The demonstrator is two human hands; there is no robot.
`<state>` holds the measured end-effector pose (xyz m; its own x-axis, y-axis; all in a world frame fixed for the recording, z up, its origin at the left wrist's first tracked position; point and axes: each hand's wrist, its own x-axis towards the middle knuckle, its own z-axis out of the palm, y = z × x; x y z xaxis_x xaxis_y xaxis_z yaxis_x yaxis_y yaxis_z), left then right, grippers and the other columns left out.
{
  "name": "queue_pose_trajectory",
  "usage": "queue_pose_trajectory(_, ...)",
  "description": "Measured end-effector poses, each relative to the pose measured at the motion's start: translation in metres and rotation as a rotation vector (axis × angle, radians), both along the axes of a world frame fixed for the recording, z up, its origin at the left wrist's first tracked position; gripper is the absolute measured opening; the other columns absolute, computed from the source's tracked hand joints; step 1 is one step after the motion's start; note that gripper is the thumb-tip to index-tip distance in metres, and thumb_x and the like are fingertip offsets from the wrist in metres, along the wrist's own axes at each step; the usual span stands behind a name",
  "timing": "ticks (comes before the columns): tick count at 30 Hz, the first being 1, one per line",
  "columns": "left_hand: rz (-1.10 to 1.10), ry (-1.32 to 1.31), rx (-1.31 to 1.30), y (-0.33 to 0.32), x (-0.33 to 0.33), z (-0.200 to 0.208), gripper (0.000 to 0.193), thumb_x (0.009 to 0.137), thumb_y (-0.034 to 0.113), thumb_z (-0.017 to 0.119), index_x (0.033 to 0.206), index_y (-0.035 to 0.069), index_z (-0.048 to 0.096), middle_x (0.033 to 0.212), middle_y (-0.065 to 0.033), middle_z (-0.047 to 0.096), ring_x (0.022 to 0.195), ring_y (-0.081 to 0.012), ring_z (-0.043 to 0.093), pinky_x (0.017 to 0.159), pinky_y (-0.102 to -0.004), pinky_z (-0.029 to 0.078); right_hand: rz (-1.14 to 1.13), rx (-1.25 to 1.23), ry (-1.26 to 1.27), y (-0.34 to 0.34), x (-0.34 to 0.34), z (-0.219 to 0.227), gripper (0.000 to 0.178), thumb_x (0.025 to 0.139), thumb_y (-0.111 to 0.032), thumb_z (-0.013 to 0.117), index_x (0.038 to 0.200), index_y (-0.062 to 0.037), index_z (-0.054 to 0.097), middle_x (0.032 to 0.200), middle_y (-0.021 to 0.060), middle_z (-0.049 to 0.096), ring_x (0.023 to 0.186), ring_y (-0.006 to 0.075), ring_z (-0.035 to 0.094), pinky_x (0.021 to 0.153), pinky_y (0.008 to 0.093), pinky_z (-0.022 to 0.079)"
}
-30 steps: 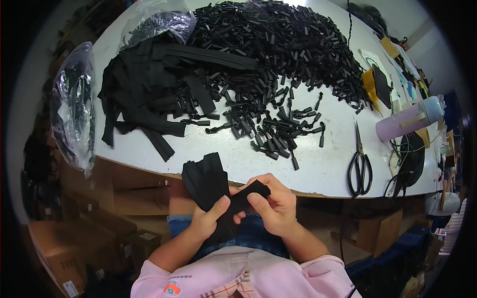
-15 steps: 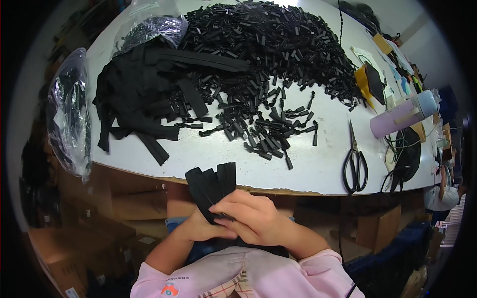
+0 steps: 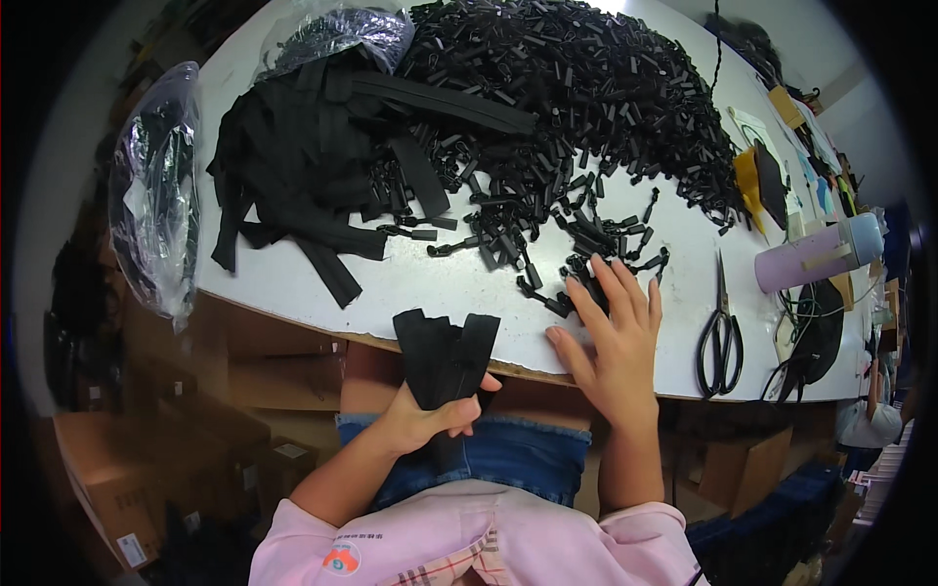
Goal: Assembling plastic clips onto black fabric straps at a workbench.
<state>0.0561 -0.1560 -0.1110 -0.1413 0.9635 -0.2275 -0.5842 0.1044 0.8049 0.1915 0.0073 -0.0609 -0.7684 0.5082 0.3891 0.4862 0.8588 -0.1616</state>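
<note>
Nearest, above the denim garment (image 3: 498, 459) on the person's lap, the left hand (image 3: 435, 420) has its grip clenched around a small bundle of black fabric strips (image 3: 445, 356), thumb across the front; their long axis runs away from the body, and the free ends fan out just over the near edge of the tabletop (image 3: 469, 288). To the right and a little farther out, the right hand (image 3: 614, 352) reaches over that edge, its grip released: palm down, fingers spread and pointing away, nothing seen within it. The relation that matters is here: the loose black pulls (image 3: 550, 301) lie right at and beyond these fingertips, with the nearest one just to their left, its long axis slanting from far left to near right. The right hand is clearly closer to them than the left; whether its fingertips touch any cannot be told. Well to the right lie black-handled scissors (image 3: 721, 342), blades pointing away. Farther out on the left is a tangled heap of black strips (image 3: 293, 166), and beyond, across the far side, spreads a large mound of similar pulls (image 3: 576, 88).
</note>
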Motion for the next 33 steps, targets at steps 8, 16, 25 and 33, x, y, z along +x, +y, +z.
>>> queue_pose_trajectory(8,-0.090,-0.089,-0.065,0.004,0.015,0.007,0.019,0.071,0.012,0.063,0.082,0.003,0.050,0.062,-0.0029,0.050,0.047,-0.0084,0.047,0.043,-0.0207,0.040,0.415,-0.221,0.445,-0.045,-0.013,-0.006,0.035,0.055,-0.005,0.067,0.088,-0.0022,0.058,0.079,0.0078,0.051,0.064,0.0207,0.048,0.054,0.0273,0.040)
queue_pose_trajectory(16,-0.048,-0.264,-0.140,0.003,0.016,0.011,0.024,0.068,0.009,0.063,0.087,0.004,0.049,0.061,-0.0012,0.048,0.043,-0.0072,0.042,0.039,-0.0192,0.035,0.383,-0.404,0.495,-0.058,-0.009,-0.014,0.037,0.056,0.002,0.067,0.091,-0.0004,0.056,0.080,0.0089,0.052,0.064,0.0144,0.050,0.054,0.0226,0.040)
queue_pose_trajectory(25,0.163,-0.025,-0.032,-0.001,0.016,0.013,0.031,0.066,0.015,0.067,0.088,0.003,0.050,0.076,-0.0029,0.050,0.064,-0.0091,0.048,0.057,-0.0225,0.041,0.357,-1.441,0.719,-0.062,-0.002,-0.016,0.011,0.068,0.007,0.059,0.076,0.0031,0.053,0.071,0.0098,0.053,0.055,0.0089,0.049,0.043,0.0175,0.038)
queue_pose_trajectory(33,0.190,0.146,0.102,-0.001,0.020,0.017,0.015,0.075,0.012,0.059,0.084,0.003,0.052,0.075,-0.0013,0.051,0.069,-0.0087,0.047,0.061,-0.0211,0.038,0.381,-1.131,0.563,-0.061,-0.007,-0.014,0.001,0.072,0.003,0.055,0.072,0.0035,0.054,0.063,0.0064,0.054,0.048,0.0075,0.046,0.042,0.0182,0.035)
